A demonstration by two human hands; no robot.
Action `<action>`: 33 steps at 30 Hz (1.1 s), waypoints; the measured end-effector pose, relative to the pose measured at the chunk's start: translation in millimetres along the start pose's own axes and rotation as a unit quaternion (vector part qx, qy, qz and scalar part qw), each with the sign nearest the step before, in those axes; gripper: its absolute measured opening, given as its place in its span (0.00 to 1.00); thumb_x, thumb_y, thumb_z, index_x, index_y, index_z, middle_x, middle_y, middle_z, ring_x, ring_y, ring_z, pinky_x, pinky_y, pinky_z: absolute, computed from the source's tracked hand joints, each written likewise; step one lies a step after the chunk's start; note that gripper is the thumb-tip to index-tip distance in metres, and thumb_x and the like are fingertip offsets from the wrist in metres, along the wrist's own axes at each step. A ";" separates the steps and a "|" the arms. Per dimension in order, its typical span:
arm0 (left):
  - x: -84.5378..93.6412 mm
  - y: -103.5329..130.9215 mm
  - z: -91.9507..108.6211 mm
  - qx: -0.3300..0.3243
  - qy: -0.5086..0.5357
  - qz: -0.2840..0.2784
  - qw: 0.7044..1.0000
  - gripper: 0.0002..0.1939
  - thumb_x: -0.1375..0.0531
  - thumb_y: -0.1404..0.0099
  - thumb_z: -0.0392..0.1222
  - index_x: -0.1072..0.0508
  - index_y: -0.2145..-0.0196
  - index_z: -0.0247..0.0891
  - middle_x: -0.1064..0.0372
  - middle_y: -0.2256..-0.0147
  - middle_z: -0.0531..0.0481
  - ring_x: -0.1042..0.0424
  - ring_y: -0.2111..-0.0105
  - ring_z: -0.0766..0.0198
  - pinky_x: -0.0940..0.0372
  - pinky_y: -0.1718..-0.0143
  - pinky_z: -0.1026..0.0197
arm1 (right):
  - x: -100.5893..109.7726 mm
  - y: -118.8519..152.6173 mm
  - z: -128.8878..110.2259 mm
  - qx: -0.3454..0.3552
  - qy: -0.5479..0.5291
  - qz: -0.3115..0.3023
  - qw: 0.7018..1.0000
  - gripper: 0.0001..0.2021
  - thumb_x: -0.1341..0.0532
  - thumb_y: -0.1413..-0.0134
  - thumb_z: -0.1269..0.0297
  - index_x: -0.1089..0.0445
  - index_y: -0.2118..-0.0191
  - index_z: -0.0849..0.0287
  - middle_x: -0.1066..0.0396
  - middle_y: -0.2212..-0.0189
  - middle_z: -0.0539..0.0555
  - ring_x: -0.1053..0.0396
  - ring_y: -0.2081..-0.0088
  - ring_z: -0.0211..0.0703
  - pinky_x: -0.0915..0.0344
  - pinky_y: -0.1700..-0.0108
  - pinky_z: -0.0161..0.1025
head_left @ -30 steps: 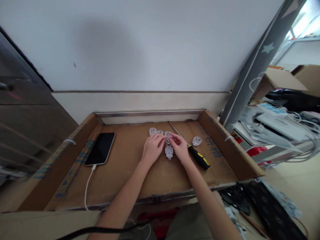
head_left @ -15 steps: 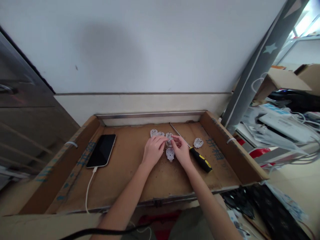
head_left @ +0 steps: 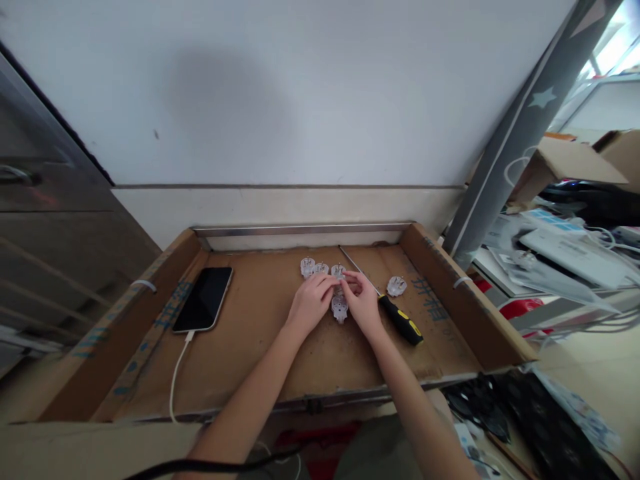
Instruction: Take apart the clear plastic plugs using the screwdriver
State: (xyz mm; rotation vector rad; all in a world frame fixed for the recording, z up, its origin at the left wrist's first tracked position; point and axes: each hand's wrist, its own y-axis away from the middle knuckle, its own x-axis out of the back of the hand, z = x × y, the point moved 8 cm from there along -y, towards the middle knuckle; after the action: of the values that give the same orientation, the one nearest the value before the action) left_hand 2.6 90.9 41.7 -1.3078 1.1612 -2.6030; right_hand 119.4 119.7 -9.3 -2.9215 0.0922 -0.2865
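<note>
On the cardboard-lined tray [head_left: 260, 360], my left hand [head_left: 313, 300] and my right hand [head_left: 361, 299] meet with fingers pinched together. Whatever is between their fingertips is too small to make out. Just beyond the fingertips lies a clear plug piece [head_left: 338, 271] with metal pins. A clear socket piece [head_left: 339, 309] rests below the fingers, between the hands. Two more plug pieces, one at the far left [head_left: 307, 267] and one beside it [head_left: 321, 269], lie beyond my left hand. Another plug piece [head_left: 397, 286] sits to the right, past the yellow and black screwdriver [head_left: 401, 321].
A phone [head_left: 203, 300] with a white cable [head_left: 176, 377] lies at the tray's left. Raised cardboard walls edge the left and right sides. A grey post [head_left: 505, 147] and a cluttered shelf [head_left: 560, 253] stand at the right. A black cable crosses the bottom.
My left fingers have moved slightly right, closer to my right fingertips. The pieces, screwdriver and phone lie as before.
</note>
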 end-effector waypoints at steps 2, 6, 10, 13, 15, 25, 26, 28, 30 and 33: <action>-0.2 0.9 -3.9 0.025 0.024 0.013 0.999 0.11 0.49 0.34 0.34 0.30 0.57 0.39 0.29 0.59 0.48 0.31 0.58 0.62 0.34 0.54 0.56 | -0.3 0.2 -1.8 0.003 0.002 -0.004 1.000 0.17 0.46 0.43 0.56 0.36 0.54 0.65 0.33 0.63 0.54 0.34 0.65 0.31 0.33 0.62 0.35; -0.4 3.0 -12.7 0.080 0.080 0.039 0.993 0.12 0.47 0.34 0.36 0.32 0.54 0.41 0.29 0.56 0.48 0.30 0.56 0.62 0.34 0.52 0.56 | -2.2 1.5 -6.3 0.012 -0.001 -0.020 1.000 0.17 0.45 0.43 0.56 0.35 0.56 0.65 0.33 0.63 0.54 0.34 0.64 0.32 0.33 0.60 0.36; 3.0 3.3 -14.8 0.101 0.088 0.061 0.989 0.10 0.46 0.35 0.36 0.31 0.57 0.40 0.29 0.58 0.48 0.29 0.57 0.61 0.34 0.53 0.55 | -1.9 2.8 -7.0 0.010 -0.003 -0.015 1.000 0.17 0.45 0.43 0.56 0.35 0.56 0.65 0.33 0.63 0.54 0.34 0.64 0.32 0.33 0.60 0.36; 3.3 1.9 -11.9 0.089 0.068 0.056 0.992 0.10 0.47 0.36 0.35 0.31 0.57 0.40 0.29 0.58 0.48 0.30 0.56 0.61 0.34 0.52 0.55 | 1.2 3.4 -4.1 -0.002 0.002 0.009 1.000 0.17 0.46 0.43 0.56 0.35 0.56 0.65 0.33 0.63 0.54 0.34 0.64 0.32 0.33 0.60 0.36; 2.0 1.2 -9.9 0.078 0.066 0.050 0.993 0.11 0.47 0.36 0.34 0.32 0.57 0.40 0.29 0.58 0.47 0.30 0.56 0.61 0.34 0.52 0.55 | 2.7 3.4 -2.6 -0.008 0.004 0.021 1.000 0.17 0.46 0.43 0.56 0.35 0.56 0.65 0.33 0.63 0.54 0.34 0.64 0.32 0.33 0.60 0.37; 7.9 0.6 -1.2 0.042 0.024 0.072 0.996 0.11 0.48 0.35 0.34 0.30 0.57 0.40 0.28 0.60 0.48 0.29 0.58 0.62 0.33 0.54 0.56 | -2.0 0.5 -0.3 -0.017 -0.033 -0.013 0.999 0.18 0.47 0.42 0.55 0.36 0.54 0.65 0.33 0.61 0.55 0.34 0.65 0.31 0.33 0.62 0.35; 8.9 0.8 -1.2 0.042 0.018 0.077 0.996 0.11 0.48 0.35 0.34 0.30 0.58 0.40 0.28 0.61 0.48 0.29 0.59 0.62 0.33 0.54 0.56 | -2.2 0.4 -0.3 -0.018 -0.037 -0.013 0.999 0.18 0.47 0.42 0.55 0.36 0.54 0.65 0.33 0.60 0.55 0.34 0.64 0.32 0.33 0.61 0.36; 8.6 1.5 -2.1 0.046 0.016 0.080 0.996 0.11 0.48 0.35 0.34 0.30 0.57 0.40 0.27 0.60 0.48 0.29 0.59 0.62 0.33 0.54 0.56 | -3.1 0.5 -1.0 -0.017 -0.045 -0.015 0.999 0.17 0.46 0.43 0.56 0.35 0.54 0.64 0.33 0.59 0.55 0.34 0.62 0.33 0.33 0.59 0.37; 5.9 1.8 -1.7 0.044 0.023 0.070 0.996 0.12 0.49 0.34 0.34 0.30 0.56 0.41 0.27 0.59 0.49 0.29 0.58 0.62 0.33 0.53 0.56 | -4.9 0.8 -2.2 -0.018 -0.057 -0.020 0.998 0.17 0.46 0.43 0.57 0.35 0.55 0.65 0.33 0.60 0.55 0.34 0.63 0.32 0.32 0.60 0.36; 4.8 1.2 -1.0 0.043 0.036 0.061 0.997 0.15 0.50 0.34 0.34 0.32 0.51 0.43 0.28 0.55 0.49 0.30 0.55 0.62 0.34 0.51 0.56 | -5.4 0.8 -2.2 -0.029 -0.080 -0.016 0.996 0.17 0.45 0.43 0.57 0.35 0.55 0.65 0.33 0.63 0.54 0.34 0.65 0.31 0.32 0.63 0.34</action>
State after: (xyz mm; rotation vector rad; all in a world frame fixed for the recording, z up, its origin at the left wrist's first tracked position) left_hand -1.6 89.1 43.9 -1.1013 1.0884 -2.5997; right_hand 113.7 119.0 -8.4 -2.9921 0.0284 -0.0562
